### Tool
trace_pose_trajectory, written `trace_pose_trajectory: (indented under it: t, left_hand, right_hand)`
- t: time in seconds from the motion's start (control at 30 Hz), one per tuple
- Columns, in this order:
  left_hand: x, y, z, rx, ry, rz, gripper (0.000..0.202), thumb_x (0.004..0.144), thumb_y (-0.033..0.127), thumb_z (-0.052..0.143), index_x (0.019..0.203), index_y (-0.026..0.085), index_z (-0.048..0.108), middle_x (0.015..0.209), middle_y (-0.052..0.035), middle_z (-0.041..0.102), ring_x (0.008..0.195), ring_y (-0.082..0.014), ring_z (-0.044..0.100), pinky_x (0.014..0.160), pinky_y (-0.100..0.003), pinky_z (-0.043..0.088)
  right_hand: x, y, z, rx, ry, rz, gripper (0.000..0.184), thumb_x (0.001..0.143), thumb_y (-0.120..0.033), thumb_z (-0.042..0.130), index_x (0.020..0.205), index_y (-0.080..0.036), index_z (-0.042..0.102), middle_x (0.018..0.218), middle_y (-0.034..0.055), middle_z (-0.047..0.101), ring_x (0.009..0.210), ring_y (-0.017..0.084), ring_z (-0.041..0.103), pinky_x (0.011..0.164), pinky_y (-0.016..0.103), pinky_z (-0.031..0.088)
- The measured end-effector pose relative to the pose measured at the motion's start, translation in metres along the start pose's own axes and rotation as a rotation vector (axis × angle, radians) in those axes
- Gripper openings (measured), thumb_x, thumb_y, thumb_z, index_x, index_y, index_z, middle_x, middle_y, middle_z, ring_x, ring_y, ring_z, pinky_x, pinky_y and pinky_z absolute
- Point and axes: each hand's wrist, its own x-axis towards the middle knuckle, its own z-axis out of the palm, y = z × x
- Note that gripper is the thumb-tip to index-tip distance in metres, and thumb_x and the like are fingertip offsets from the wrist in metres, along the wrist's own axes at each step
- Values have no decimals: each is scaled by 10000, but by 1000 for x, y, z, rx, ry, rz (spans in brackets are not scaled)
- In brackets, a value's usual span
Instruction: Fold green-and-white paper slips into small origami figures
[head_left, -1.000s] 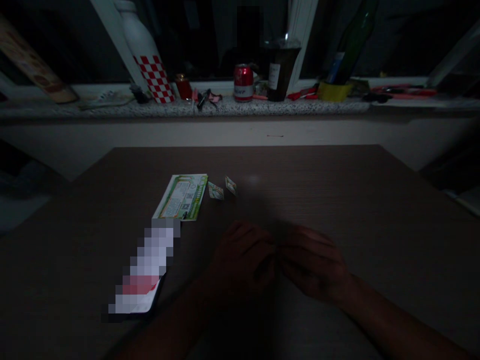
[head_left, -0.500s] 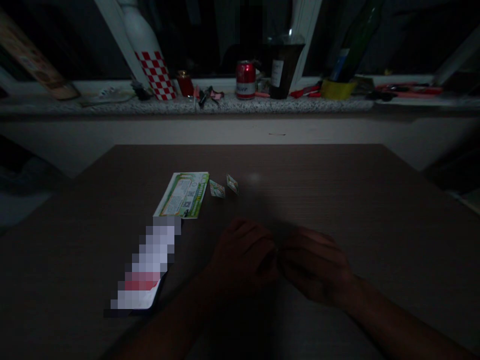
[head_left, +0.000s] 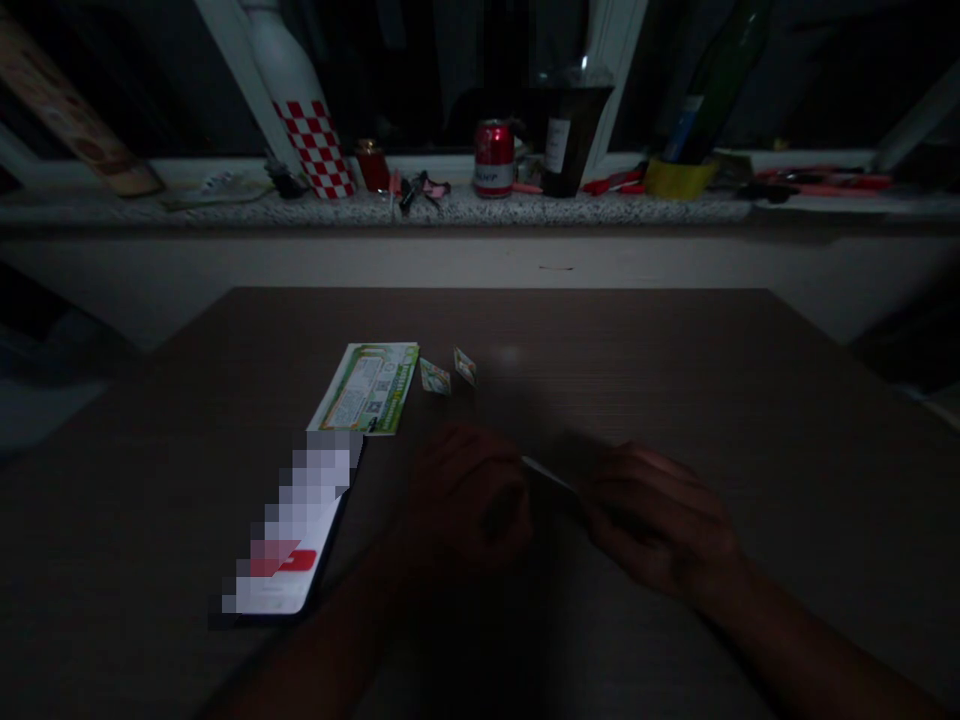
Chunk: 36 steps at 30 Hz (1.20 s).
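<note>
Over the dark wooden table (head_left: 675, 360) my two hands are apart, joined by a thin pale strip (head_left: 549, 473). My left hand (head_left: 472, 495) is closed, its fingers curled around one end of the strip. The other end is pinched by my right hand (head_left: 660, 515), whose fingers are pressed together. Dim light hides what the strip is made of. Beyond my left hand lie two small folded printed cards (head_left: 435, 377), next to a green and white printed sheet (head_left: 364, 390).
A lit phone (head_left: 285, 600) with a blurred screen lies left of my left forearm. Along the granite windowsill (head_left: 427, 212) stand a red-checked bottle (head_left: 319, 150), a red can (head_left: 493, 160), a dark cup (head_left: 566, 150) and a green bottle (head_left: 720, 80) in a yellow roll (head_left: 679, 180).
My hands have moved apart, the left one leftward and the right one rightward. The pale strip now shows between them.
</note>
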Motion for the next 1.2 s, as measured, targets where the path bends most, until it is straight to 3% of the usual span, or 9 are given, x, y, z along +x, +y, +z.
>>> trace_pose_trajectory:
  t: [0.13, 0.37, 0.67, 1.2]
  left_hand:
    - [-1, 10, 8, -40, -99, 48, 61, 782, 124, 575, 803, 180, 585, 830, -49, 678, 792, -178, 602, 746, -343, 475]
    - [-5, 7, 14, -54, -216, 62, 45, 813, 149, 544, 821, 174, 580, 860, -50, 663, 830, -183, 588, 778, -346, 457]
    - [-1, 5, 13, 36, -215, 54, 24, 804, 165, 541, 790, 170, 560, 796, -41, 652, 770, -182, 578, 733, -340, 432]
    - [1, -12, -8, 172, -247, -100, 57, 758, 142, 553, 808, 168, 544, 839, -48, 616, 800, -204, 562, 718, -333, 448]
  right_hand:
    - [-5, 2, 7, 40, -55, -8, 185, 746, -31, 651, 892, -143, 632, 753, 77, 679, 687, 189, 629, 608, 340, 549]
    - [-13, 2, 14, 66, -139, -2, 139, 793, -90, 613, 893, -180, 646, 747, 44, 667, 677, 177, 620, 618, 337, 538]
    - [-3, -3, 11, 42, -42, -60, 157, 740, -37, 665, 873, -117, 640, 736, 87, 684, 674, 188, 635, 613, 344, 566]
    - [1, -1, -3, 28, 22, 33, 231, 735, -29, 660, 910, -181, 653, 720, 32, 679, 669, 175, 651, 604, 328, 560]
